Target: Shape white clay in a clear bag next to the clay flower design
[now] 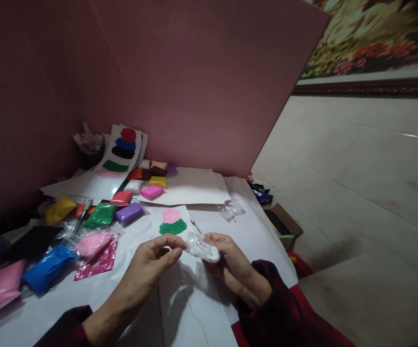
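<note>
A clear plastic packet [201, 247] with white clay inside is held between my two hands above the paper. My left hand [154, 260] pinches the packet's left end between thumb and forefinger. Wrapped round its right end is my right hand [230, 262], where the white clay bulges out. Just behind the hands lies a white sheet [156, 221] bearing a pink round patch [171, 215] and a green curved patch [173, 227]. A thin curved line runs down the paper below the hands.
Packets of coloured clay, among them blue [49, 270], green [101, 215] and purple [129, 212], spread over the left side. A crumpled clear wrapper [231, 210] lies behind on the right. A decorated sheet [113, 159] leans at the back left. An open box [284, 221] sits beyond the right edge.
</note>
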Available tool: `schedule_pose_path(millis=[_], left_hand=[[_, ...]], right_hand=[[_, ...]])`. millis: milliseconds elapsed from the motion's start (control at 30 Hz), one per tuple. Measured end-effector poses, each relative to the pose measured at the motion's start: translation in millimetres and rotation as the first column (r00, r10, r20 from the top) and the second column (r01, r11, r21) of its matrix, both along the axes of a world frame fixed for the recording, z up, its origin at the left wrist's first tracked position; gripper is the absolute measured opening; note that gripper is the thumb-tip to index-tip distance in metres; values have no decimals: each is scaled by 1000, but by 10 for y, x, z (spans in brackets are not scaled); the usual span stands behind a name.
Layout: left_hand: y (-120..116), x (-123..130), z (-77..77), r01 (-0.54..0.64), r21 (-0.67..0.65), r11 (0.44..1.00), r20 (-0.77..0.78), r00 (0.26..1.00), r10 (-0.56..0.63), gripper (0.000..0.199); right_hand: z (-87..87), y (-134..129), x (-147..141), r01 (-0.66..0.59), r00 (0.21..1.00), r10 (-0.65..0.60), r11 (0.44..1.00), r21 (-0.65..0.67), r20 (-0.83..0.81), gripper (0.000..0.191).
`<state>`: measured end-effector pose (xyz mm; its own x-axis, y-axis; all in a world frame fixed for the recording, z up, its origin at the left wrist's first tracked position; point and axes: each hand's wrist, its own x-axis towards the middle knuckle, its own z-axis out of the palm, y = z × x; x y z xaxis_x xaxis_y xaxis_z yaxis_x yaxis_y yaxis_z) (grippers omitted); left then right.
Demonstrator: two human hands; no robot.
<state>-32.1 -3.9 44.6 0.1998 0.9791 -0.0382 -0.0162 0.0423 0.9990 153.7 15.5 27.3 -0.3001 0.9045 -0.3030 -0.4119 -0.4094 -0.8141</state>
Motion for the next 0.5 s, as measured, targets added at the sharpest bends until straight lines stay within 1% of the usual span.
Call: schedule_pose_path(millis=[133, 233, 367, 433, 500], left_hand=[[2, 34, -40, 3, 142, 990, -58, 998, 5, 17], [1, 48, -63, 1, 209, 978, -79, 997, 15, 19], [5, 40, -76, -10, 197, 980, -78, 997, 26, 22], [9, 37, -74, -21, 162, 987, -65, 997, 32, 24], [14, 36, -74, -57, 122, 991, -43, 997, 63, 27]], right_hand=[[-37, 2, -16, -27, 998, 24, 999, -46, -57, 22], [-40, -1, -25, -82, 991, 73, 993, -86, -110, 14], [-21, 10, -15, -129, 978, 103, 982, -137, -182, 15], [-21, 16, -7, -150, 973, 118, 977, -155, -197, 16], [-31, 20, 1, -158, 973, 129, 976, -148, -193, 16]])
